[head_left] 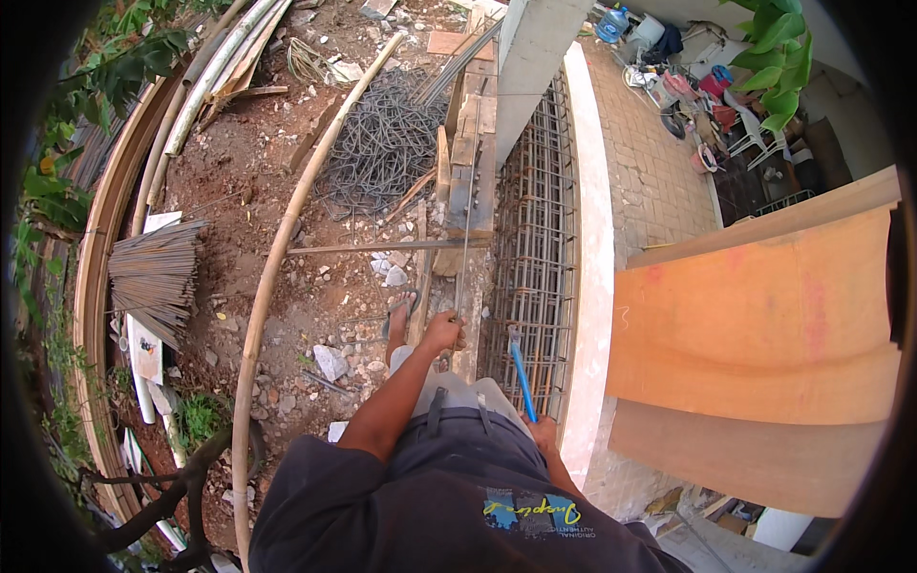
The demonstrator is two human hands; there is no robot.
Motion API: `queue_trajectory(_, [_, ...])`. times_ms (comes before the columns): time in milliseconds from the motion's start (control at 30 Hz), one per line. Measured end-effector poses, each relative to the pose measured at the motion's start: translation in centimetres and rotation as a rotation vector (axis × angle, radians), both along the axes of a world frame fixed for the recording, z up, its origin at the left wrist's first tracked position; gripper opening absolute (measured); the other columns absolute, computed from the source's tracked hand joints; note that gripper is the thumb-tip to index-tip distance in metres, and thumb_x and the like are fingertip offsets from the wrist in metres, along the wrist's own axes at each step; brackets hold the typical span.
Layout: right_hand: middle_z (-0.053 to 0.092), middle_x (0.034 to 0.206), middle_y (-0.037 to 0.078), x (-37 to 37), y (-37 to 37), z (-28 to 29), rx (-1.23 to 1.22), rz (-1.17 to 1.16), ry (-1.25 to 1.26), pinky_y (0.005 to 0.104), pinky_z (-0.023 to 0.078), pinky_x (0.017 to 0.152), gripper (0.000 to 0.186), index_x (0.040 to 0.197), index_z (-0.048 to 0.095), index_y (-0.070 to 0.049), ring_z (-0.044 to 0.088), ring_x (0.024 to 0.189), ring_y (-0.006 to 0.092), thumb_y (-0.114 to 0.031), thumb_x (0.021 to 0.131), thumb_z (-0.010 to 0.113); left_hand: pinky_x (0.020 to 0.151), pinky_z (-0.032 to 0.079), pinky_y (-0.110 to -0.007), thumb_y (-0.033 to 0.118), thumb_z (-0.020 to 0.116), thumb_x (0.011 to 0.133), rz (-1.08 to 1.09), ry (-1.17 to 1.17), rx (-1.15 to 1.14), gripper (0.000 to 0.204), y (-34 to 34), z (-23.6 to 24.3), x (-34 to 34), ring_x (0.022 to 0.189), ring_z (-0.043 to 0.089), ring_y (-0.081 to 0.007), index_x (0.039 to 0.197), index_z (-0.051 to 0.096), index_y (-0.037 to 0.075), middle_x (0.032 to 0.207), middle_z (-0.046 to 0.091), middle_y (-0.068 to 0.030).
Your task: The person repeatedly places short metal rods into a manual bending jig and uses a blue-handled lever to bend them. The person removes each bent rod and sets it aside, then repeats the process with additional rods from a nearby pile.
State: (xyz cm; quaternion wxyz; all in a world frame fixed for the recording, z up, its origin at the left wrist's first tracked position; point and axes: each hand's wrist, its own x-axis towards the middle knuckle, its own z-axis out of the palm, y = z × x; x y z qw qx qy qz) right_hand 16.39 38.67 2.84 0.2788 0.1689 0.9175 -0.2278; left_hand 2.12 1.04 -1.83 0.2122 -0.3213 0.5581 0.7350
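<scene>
My left hand (444, 332) is closed around the near end of a thin steel rod (467, 250). The rod runs away from me along a wooden block bench (471, 208) with small dark pegs on its top. At my right side, my right hand (544, 435) grips a long blue tool (522, 374) by its lower end. Its metal head (514, 335) points away from me, over a cage of tied reinforcing bars (532, 239). The exact kind of tool is too small to make out.
A heap of bent steel stirrups (380, 138) lies beyond the bench. Cut rods (158, 272) are bundled at left. A long bamboo pole (277, 253) crosses the rubble. A concrete column (535, 67) and orange plywood sheets (755, 315) stand at right.
</scene>
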Motion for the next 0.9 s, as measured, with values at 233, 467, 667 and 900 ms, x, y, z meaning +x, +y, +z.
queue_trajectory(233, [0.063, 0.061, 0.006, -3.9, -2.9, 3.3, -0.283, -0.112, 0.071, 0.0381, 0.048, 0.055, 0.041, 0.080, 0.070, -0.002, 0.062, 0.056, 0.0191, -0.039, 0.095, 0.080, 0.053, 0.059, -0.042, 0.025, 0.069, 0.108, -0.046, 0.008, 0.075, 0.023, -1.0, 1.5, -0.3, 0.058, 0.068, -0.0244, 0.111, 0.065, 0.002, 0.078, 0.067, -0.0104])
queue_trajectory(467, [0.069, 0.077, 0.017, -16.1, -9.1, 8.2, -0.141, 0.001, 0.199, 0.0486, 0.052, 0.075, 0.045, 0.098, 0.077, -0.004, 0.068, 0.076, 0.0331, -0.049, 0.095, 0.074, 0.054, 0.056, -0.040, 0.028, 0.069, 0.108, -0.031, -0.028, 0.053, 0.025, -1.6, 1.6, -0.5, 0.059, 0.066, -0.0209, 0.108, 0.065, 0.002, 0.077, 0.064, -0.0066])
queue_trajectory(667, [0.068, 0.074, 0.017, -27.2, -10.6, 10.2, -0.027, 0.122, 0.074, 0.0496, 0.051, 0.074, 0.076, 0.091, 0.077, -0.004, 0.070, 0.077, 0.0350, -0.078, 0.095, 0.062, 0.052, 0.053, -0.037, 0.028, 0.071, 0.108, -0.053, -0.017, 0.051, 0.027, -1.9, 1.4, -0.7, 0.057, 0.063, -0.0181, 0.106, 0.065, 0.002, 0.074, 0.063, -0.0052])
queue_trajectory(900, [0.067, 0.064, 0.014, -38.2, -9.3, 10.6, 0.114, 0.424, 0.111, 0.0488, 0.052, 0.069, 0.068, 0.087, 0.079, -0.007, 0.069, 0.068, 0.0351, -0.074, 0.094, 0.069, 0.055, 0.052, -0.034, 0.028, 0.070, 0.109, -0.033, -0.123, 0.172, 0.024, -1.5, 1.6, -1.0, 0.061, 0.062, -0.0154, 0.106, 0.066, 0.004, 0.075, 0.063, -0.0032])
